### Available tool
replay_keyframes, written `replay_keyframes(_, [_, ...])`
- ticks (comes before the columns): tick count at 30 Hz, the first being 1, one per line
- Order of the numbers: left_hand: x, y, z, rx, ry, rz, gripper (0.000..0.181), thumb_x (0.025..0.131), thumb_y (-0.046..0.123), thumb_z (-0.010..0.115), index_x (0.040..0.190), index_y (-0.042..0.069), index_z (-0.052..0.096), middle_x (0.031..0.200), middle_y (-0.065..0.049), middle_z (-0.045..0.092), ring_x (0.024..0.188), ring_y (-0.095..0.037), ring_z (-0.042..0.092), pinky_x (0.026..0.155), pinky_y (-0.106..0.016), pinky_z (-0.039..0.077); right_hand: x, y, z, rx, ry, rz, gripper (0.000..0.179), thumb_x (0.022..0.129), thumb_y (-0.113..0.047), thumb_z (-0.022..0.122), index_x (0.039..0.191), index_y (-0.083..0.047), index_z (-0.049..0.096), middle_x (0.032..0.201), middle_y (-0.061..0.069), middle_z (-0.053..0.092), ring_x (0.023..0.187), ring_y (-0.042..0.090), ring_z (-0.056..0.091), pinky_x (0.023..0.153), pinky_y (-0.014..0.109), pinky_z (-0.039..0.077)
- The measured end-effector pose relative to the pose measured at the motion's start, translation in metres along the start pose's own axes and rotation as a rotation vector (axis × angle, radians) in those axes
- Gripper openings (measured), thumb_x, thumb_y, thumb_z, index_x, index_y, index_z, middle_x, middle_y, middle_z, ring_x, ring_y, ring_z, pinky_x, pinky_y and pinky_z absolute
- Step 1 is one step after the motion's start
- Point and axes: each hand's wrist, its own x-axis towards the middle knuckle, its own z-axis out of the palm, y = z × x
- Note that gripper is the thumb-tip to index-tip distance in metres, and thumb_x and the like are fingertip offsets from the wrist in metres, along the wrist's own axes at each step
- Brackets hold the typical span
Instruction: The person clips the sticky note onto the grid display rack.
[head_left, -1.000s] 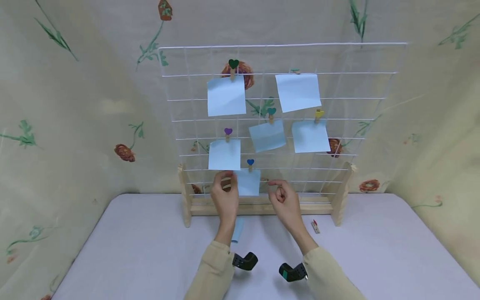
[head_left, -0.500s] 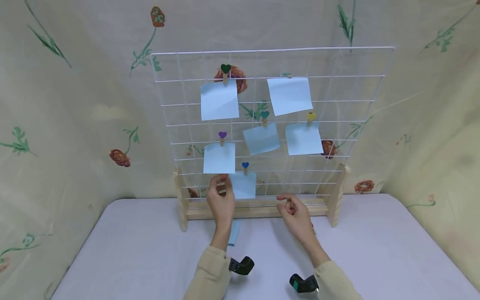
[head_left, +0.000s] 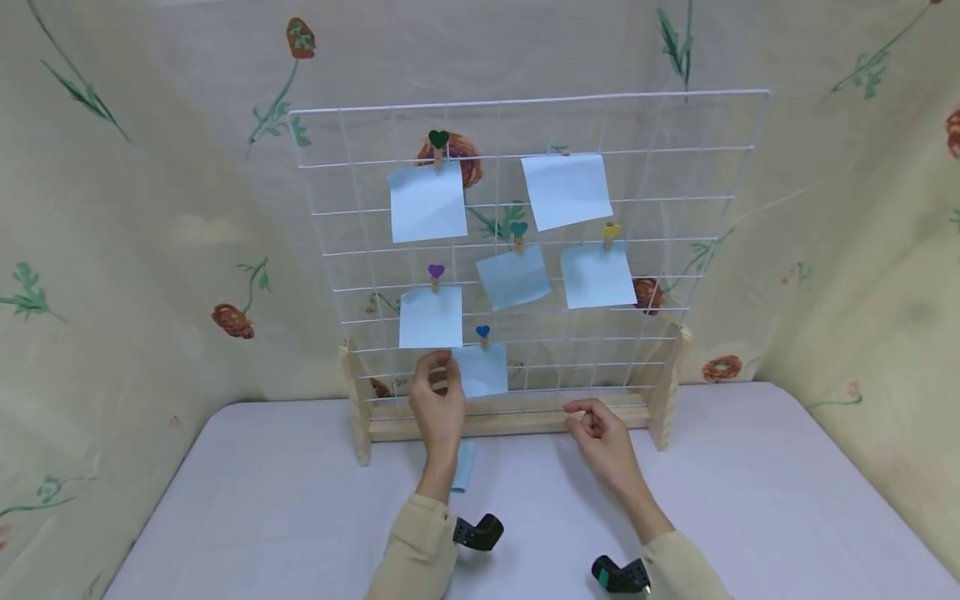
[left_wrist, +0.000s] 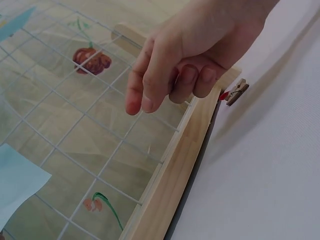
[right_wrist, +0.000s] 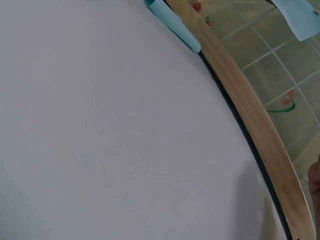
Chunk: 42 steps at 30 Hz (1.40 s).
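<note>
A light blue sheet of paper point(head_left: 482, 372) hangs low on the white wire grid point(head_left: 570, 354) from a wooden clothespin with a blue heart point(head_left: 483, 332). My left hand point(head_left: 438, 408) pinches its left edge between thumb and index finger. To the right, my right hand point(head_left: 603, 437) hovers before the wooden base bar point(head_left: 525, 422), fingers loosely bent and holding nothing. The left wrist view shows this right hand point(left_wrist: 185, 55) from the side. A red-tipped clothespin point(left_wrist: 237, 92) lies on the table beyond it, hidden in the head view.
More blue sheets hang above, including one under a purple heart clothespin point(head_left: 431, 317) and one under a yellow heart clothespin point(head_left: 598, 275). A folded blue paper point(head_left: 463, 467) lies on the white table point(head_left: 285, 500) by the left forearm. Wooden feet point(head_left: 664, 392) support the grid.
My right hand has drawn back from the low sheet, down and to the right, and now covers the loose clothespin. My left hand stays at the sheet's edge. The head view has shifted slightly.
</note>
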Motion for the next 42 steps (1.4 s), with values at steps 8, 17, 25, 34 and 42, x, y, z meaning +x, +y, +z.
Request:
replay_keyframes(8, [-0.004,-0.001,-0.001,0.017,-0.017,-0.002,0.012,0.091,0.013,0.059,0.102,0.012,0.065,0.098,-0.007,0.066,0.082,-0.022,0.064,0.062,-0.034,0.05,-0.007,0.033,-0.004,-0.025,0.037,-0.005,0.011,0.087,-0.006,0.064,0.098,-0.002,0.065,0.062,-0.007,0.036,0.053,-0.001,0.033,0.05,0.019,0.032])
replay_keyframes(17, [-0.005,-0.004,-0.002,0.04,-0.019,0.019,0.012,0.092,0.013,0.059,0.102,0.012,0.064,0.097,-0.007,0.066,0.082,-0.02,0.063,0.061,-0.027,0.049,-0.011,0.049,-0.01,0.043,0.029,-0.004,0.01,0.088,-0.005,0.064,0.097,-0.001,0.065,0.064,-0.006,0.045,0.055,-0.001,0.04,0.049,0.019,0.036])
replay_keyframes(25, [-0.005,-0.003,-0.004,0.065,-0.052,0.022,0.012,0.091,0.013,0.059,0.102,0.011,0.064,0.097,-0.007,0.066,0.082,-0.02,0.063,0.065,-0.033,0.049,-0.017,0.052,-0.021,-0.003,0.083,0.029,0.01,0.088,-0.005,0.063,0.097,-0.003,0.065,0.061,-0.009,0.043,0.052,-0.002,0.038,0.048,0.02,0.035])
replay_keyframes(34, [-0.005,-0.009,-0.01,0.101,-0.094,-0.006,0.013,0.093,0.018,0.059,0.103,0.013,0.063,0.097,-0.006,0.066,0.084,-0.02,0.062,0.066,-0.027,0.048,-0.028,0.051,-0.03,0.044,0.121,0.048,0.009,0.089,-0.006,0.062,0.094,0.001,0.065,0.066,-0.005,0.056,0.056,-0.003,0.046,0.051,0.016,0.04])
replay_keyframes(42, [-0.008,-0.015,-0.017,0.079,-0.134,-0.02,0.011,0.092,0.016,0.058,0.101,0.012,0.064,0.097,-0.006,0.066,0.083,-0.017,0.06,0.066,-0.026,0.047,-0.036,0.067,-0.036,0.009,0.142,0.086,0.012,0.09,-0.014,0.063,0.095,-0.004,0.066,0.063,-0.01,0.052,0.054,0.0,0.043,0.047,0.021,0.038])
